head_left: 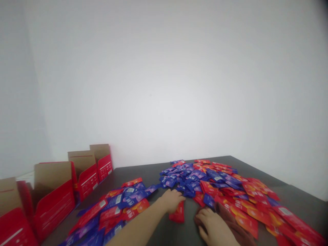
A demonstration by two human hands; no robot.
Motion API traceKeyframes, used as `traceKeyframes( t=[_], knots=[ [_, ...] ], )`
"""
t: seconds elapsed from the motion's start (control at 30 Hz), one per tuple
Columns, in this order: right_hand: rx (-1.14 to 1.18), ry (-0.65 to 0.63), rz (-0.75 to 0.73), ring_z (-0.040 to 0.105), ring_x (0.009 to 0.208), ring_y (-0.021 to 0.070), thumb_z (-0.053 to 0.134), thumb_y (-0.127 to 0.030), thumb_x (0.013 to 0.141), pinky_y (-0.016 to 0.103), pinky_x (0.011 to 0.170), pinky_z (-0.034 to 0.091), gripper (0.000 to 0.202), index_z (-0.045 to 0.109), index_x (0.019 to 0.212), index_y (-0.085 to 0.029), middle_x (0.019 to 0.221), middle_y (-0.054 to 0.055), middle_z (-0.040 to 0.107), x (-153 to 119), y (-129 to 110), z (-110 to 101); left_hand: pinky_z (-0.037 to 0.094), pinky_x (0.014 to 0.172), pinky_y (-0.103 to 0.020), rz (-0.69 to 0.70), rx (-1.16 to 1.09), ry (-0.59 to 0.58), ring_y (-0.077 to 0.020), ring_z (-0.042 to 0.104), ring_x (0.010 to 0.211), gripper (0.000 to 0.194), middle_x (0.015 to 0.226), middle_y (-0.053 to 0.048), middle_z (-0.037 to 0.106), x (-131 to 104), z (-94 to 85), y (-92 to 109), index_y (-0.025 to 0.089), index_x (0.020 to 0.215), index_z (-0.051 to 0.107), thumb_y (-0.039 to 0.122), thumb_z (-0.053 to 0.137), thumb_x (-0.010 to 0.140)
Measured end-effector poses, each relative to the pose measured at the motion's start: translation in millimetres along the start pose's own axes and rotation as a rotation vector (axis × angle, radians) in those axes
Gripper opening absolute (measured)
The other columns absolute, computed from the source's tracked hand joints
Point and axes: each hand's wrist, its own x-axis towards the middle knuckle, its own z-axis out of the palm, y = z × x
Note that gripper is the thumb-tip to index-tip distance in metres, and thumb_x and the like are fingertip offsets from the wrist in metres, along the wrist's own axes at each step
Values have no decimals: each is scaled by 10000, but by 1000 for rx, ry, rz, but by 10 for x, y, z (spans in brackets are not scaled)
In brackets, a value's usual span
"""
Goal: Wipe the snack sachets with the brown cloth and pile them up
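My left hand (172, 201) reaches to the middle of the dark table, palm down, with bent fingers over a small red packet (178, 216). The packet's lower part shows beneath the hand; where the fingers meet it is hidden. Closer to me on the right, my right hand (210, 224) has its fingers curled on a bunched brown cloth (232, 220), which spreads out under and beside it. A large pile of blue packets (197, 176) and red-orange packets (246, 218) lies beyond and to the right of my hands.
Left of my left forearm is a smaller heap of mixed red and blue packets (123, 201). Several open red cardboard boxes (55, 208) with brown inner flaps stand in a row along the left. A white wall (164, 85) rises behind the table (135, 171).
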Motion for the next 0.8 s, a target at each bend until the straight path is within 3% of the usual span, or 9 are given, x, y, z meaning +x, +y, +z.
traceKeyframes(
  t=[0.13, 0.23, 0.33, 0.43, 0.53, 0.63, 0.8],
  knots=[
    [-12, -91, -7, 555, 1059, 256, 492, -152, 727, 361, 941, 397, 358, 688, 1023, -204, 1128, 82, 655, -34, -50, -139, 293, 1016, -552, -120, -78, -35, -364, 463, 1200, 584, 1246, -170, 580, 102, 4, -138, 194, 1171, 567, 138, 710, 607],
    [-7, -98, -19, 549, 1067, 254, 481, -139, 732, 349, 938, 404, 393, 684, 1061, -207, 1144, 82, 650, -30, -27, -129, 323, 999, -550, -210, -183, -31, -387, 481, 1177, 472, 1119, -164, 638, 124, -43, -230, 186, 1016, 610, 215, 767, 572],
    [-41, -73, -13, 556, 1050, 246, 431, -82, 751, 348, 930, 413, 416, 694, 1047, -211, 1110, 83, 655, -7, 42, -17, 490, 806, -441, -297, -387, -80, -333, 630, 918, 315, 827, -99, 681, 75, -47, -346, 183, 826, 617, 317, 780, 592],
    [-16, -18, 17, 588, 990, 244, 376, -78, 801, 362, 896, 444, 407, 713, 976, -226, 1032, 84, 666, 12, 153, 132, 501, 552, -290, -347, -658, -154, -197, 627, 587, 182, 615, -11, 631, -17, 59, -409, 178, 726, 598, 323, 701, 686],
    [96, 70, 43, 613, 979, 255, 404, -153, 831, 372, 883, 474, 357, 717, 951, -277, 985, 72, 675, 26, 266, 203, 426, 442, -202, -381, -894, -145, -110, 546, 466, 162, 589, 24, 613, -103, 249, -374, 171, 722, 606, 326, 651, 728],
    [152, 138, 42, 594, 1061, 278, 408, -202, 845, 419, 930, 474, 373, 694, 1055, -316, 1065, 65, 673, 67, 294, 137, 376, 402, -172, -407, -1068, -67, -76, 489, 425, 208, 598, 45, 612, -158, 434, -286, 172, 795, 610, 334, 686, 690],
    [209, 258, 1, 504, 1215, 235, 310, -163, 888, 406, 1070, 374, 472, 600, 1254, -230, 1280, 77, 584, 216, 109, 25, 323, 372, -154, -392, -1265, 74, -56, 470, 397, 404, 679, 49, 644, -204, 602, -194, 180, 1004, 550, 291, 713, 651]
  ],
)
